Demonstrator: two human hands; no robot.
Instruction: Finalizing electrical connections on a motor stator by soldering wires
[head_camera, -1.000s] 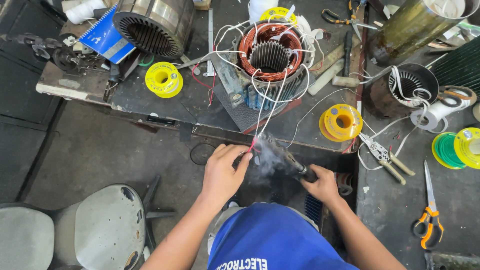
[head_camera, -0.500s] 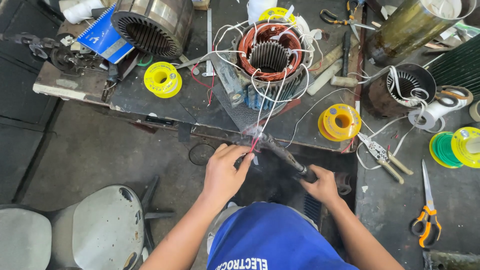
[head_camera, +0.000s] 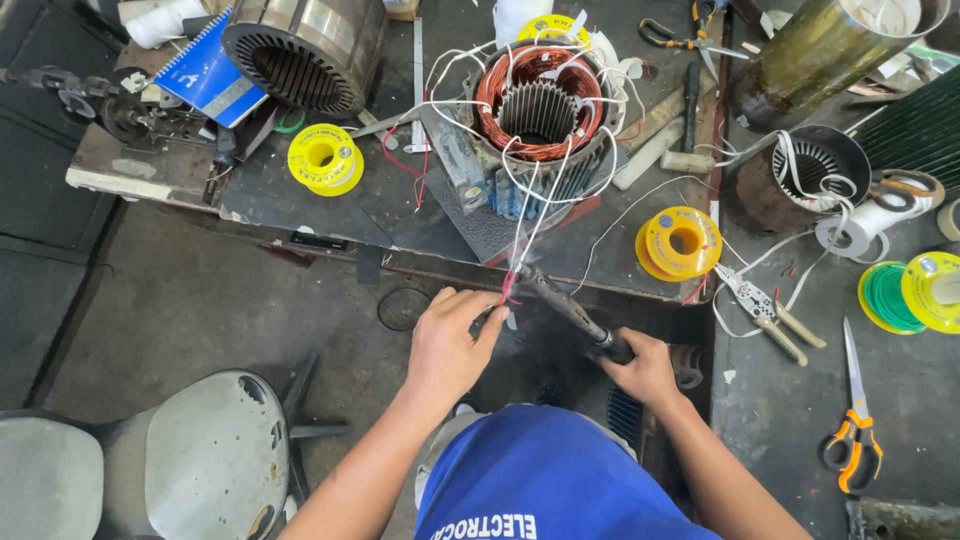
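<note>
Pinching the bundle of wire leads (head_camera: 512, 285) between thumb and fingertips, the left hand (head_camera: 447, 345) keeps the joint steady just below the edge of the counter (head_camera: 300, 195), probably so that the tip can meet it without the wires swinging; the right hand (head_camera: 645, 368) has its grip closed around the handle of the soldering iron (head_camera: 565, 305), which is angled up and to the left so its tip touches the same joint. The leads — white ones and at least one red — hang down from the motor stator (head_camera: 538, 110) with copper windings, which stands on the counter directly above the hands, near enough for the wires to reach. I count two yellow solder spools (head_camera: 325, 158) on the counter, two bare stator housings — one at upper left, one at right — and two pairs of scissors (head_camera: 852, 440)
</note>
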